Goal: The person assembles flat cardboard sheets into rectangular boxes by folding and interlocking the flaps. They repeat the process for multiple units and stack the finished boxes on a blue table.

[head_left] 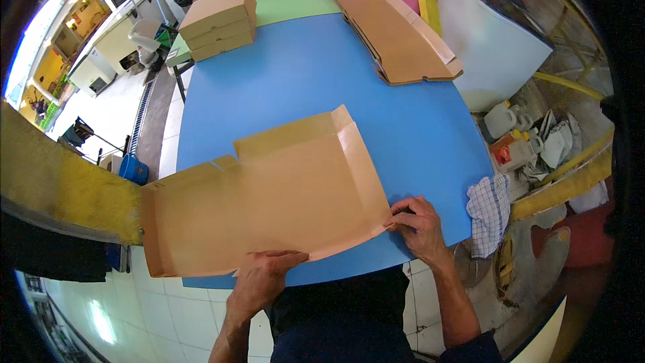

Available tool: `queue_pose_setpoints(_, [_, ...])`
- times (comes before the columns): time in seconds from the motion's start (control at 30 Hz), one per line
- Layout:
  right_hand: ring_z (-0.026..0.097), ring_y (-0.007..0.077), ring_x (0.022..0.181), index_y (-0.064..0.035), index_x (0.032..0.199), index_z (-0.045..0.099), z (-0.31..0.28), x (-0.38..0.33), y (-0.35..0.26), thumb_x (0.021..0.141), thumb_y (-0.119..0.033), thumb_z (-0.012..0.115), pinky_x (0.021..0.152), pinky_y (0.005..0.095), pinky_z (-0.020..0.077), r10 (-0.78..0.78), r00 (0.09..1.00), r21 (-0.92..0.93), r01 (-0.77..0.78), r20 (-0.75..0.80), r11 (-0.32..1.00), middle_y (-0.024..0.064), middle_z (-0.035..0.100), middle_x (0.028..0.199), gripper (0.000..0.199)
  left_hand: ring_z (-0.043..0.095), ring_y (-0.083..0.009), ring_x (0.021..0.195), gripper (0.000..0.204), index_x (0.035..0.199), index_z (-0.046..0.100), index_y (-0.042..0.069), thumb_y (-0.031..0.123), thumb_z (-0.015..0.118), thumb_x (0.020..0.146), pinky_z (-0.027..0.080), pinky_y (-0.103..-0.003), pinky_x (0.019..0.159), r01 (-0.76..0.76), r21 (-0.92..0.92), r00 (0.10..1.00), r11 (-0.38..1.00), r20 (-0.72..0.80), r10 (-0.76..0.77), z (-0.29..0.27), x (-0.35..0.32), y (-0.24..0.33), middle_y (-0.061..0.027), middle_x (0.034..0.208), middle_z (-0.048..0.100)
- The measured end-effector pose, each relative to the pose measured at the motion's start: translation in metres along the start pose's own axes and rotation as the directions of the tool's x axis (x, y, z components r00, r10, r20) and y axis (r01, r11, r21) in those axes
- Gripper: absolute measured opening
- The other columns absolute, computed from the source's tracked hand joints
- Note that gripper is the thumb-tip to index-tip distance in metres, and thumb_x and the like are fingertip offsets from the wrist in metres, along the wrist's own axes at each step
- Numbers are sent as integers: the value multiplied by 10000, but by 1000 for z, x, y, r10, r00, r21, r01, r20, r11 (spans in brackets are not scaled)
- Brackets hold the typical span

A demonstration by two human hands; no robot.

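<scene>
A flat, unfolded cardboard box blank (269, 195) lies brown side up across the near part of the blue table. Its side flaps stand partly raised, and its left end reaches past the table's edge. My left hand (265, 274) is closed over the near edge, the fingers pressed together along the flap and the thumb hidden. At the near right corner, my right hand (418, 230) pinches the cardboard between thumb and fingers.
Closed cardboard boxes (220, 20) are stacked at the table's far left. More flat blanks (400, 37) lie at the far right. A checked cloth (488, 212) hangs at the right edge of the blue table (289, 60). A yellow post (74, 181) stands close on the left.
</scene>
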State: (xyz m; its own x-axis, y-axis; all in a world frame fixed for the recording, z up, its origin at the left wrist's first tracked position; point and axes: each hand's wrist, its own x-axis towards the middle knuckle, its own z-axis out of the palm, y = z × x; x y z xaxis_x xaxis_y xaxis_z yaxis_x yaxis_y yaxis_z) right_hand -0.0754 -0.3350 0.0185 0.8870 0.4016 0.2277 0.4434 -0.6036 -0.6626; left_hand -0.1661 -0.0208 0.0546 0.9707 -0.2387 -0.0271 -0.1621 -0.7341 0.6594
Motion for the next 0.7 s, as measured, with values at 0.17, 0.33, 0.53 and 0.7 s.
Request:
queue_pose_setpoints(0.17, [648,264,955,-63,959,742,-4,-8,-9,827,-46,723,801,360,521,337,931,242,-362,139,900,92,676,1019,134,718,-285,906,361,1001,766,69,-111,607,731,571,-370,792,-19,-67,1000,998,4,19,-1,-2,-9,-100,992,752])
queue_pose_setpoints(0.33, [652,261,966,-62,1003,738,7,-4,-18,828,27,687,783,355,536,240,971,336,-223,-9,915,121,660,1060,202,717,-287,911,249,1005,766,73,-36,656,810,567,-383,799,85,-103,995,991,52,-80,-9,8,-11,-103,998,751])
queue_pose_setpoints(0.53, [613,365,1063,-35,1254,617,27,-15,-37,749,175,519,912,423,515,34,991,16,-32,-128,999,199,574,1167,555,687,-310,978,266,1122,721,67,52,675,861,536,-402,872,83,-90,988,992,141,-70,4,39,10,-129,1070,726])
queue_pose_setpoints(0.7, [622,353,1073,16,1426,414,36,-21,-40,812,167,507,898,433,536,138,944,59,-127,-299,990,229,582,1164,639,675,-352,965,271,1151,695,56,108,653,888,525,-426,865,-254,-5,967,967,18,254,39,75,38,-154,1056,714])
